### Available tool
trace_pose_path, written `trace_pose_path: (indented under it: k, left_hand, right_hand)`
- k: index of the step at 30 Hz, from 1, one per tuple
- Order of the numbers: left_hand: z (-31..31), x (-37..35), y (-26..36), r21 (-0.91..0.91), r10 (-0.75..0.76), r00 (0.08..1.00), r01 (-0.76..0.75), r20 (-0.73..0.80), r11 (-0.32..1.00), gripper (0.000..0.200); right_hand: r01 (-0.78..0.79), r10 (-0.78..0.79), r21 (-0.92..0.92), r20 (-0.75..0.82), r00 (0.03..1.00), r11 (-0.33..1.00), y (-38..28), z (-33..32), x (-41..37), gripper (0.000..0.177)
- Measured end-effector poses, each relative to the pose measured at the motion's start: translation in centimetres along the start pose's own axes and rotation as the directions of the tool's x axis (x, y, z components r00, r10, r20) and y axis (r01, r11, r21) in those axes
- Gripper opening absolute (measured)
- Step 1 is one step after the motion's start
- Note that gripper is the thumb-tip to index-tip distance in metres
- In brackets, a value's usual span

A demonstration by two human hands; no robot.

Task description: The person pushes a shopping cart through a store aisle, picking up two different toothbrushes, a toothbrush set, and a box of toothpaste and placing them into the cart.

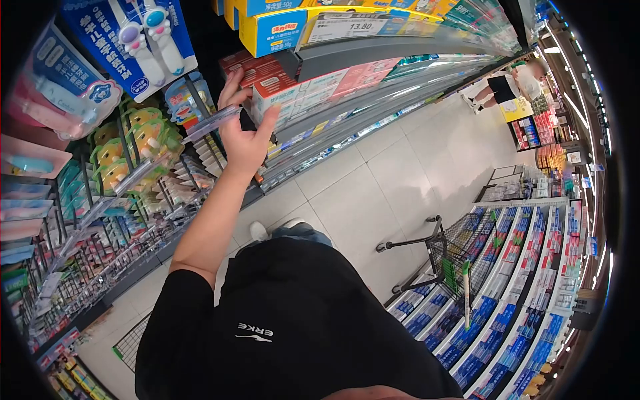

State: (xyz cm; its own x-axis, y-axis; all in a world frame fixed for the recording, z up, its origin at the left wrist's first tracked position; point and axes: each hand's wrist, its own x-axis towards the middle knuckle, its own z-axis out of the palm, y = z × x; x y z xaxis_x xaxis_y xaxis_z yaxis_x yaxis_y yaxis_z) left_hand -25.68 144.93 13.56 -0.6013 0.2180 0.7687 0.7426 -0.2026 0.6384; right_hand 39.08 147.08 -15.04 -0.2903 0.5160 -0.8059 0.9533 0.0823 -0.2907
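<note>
My left hand reaches up to a shelf at the upper middle. Its thumb lies against the front of a red-and-white box, and its fingers curl at the box's left end, beside a dark red box. The box rests in a row on the shelf. A clear plastic label holder crosses near the wrist. Hanging packs with green-and-yellow figures are left of the hand. My right hand is not in view.
Yellow boxes stand on the shelf above, by a price tag. A shopping cart stands in the aisle at the right, beside shelves of blue boxes. Another person is far off at the upper right. A wire basket shows at the lower left.
</note>
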Motion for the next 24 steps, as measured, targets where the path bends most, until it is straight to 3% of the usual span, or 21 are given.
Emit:
trace_pose_path:
  k: [2, 3, 5, 15, 18, 20, 24]
  left_hand:
    - [0.0, -0.1, 0.7, -0.147, -0.051, 0.999, 0.051, 0.003, 0.988, 0.089]
    - [-0.1, -0.2, 0.8, -0.149, -0.049, 0.999, 0.049, 0.003, 0.988, 0.089]
    - [-0.3, -0.5, 0.8, -0.061, -0.142, 0.986, 0.147, 0.084, 0.987, 0.120]
    - [0.1, -0.7, -0.8, 0.195, -0.234, 0.944, 0.190, 0.232, 0.962, 0.128]
    - [0.1, -0.4, -0.8, 0.187, -0.217, 0.947, 0.174, 0.238, 0.967, 0.129]
    - [0.1, -0.4, -0.7, 0.180, -0.205, 0.950, 0.164, 0.237, 0.970, 0.128]
    - [0.1, -0.6, -0.4, 0.207, -0.146, 0.967, 0.102, 0.211, 0.973, 0.115]
  right_hand:
    - [-0.011, 0.011, -0.030, 0.013, 1.000, 0.999, 0.8, 0.4, 0.8, 0.050]
    - [-0.011, 0.011, -0.028, 0.011, 1.000, 1.000, 0.4, 0.2, 0.5, 0.050]
    - [0.011, -0.010, -0.056, 0.019, 1.000, 0.998, -0.2, -0.3, 0.0, 0.052]
    - [0.016, -0.014, -0.055, 0.030, 0.999, 0.998, 0.0, -0.3, 0.6, 0.044]
    - [0.019, -0.016, -0.095, 0.031, 0.999, 0.995, -0.8, -0.8, 0.0, 0.042]
    - [-0.028, 0.028, -0.018, 0.015, 0.999, 0.999, -2.2, -1.3, -1.2, 0.044]
    - [-0.008, 0.010, -0.038, 0.033, 0.999, 0.999, -0.6, -0.6, 0.1, 0.045]
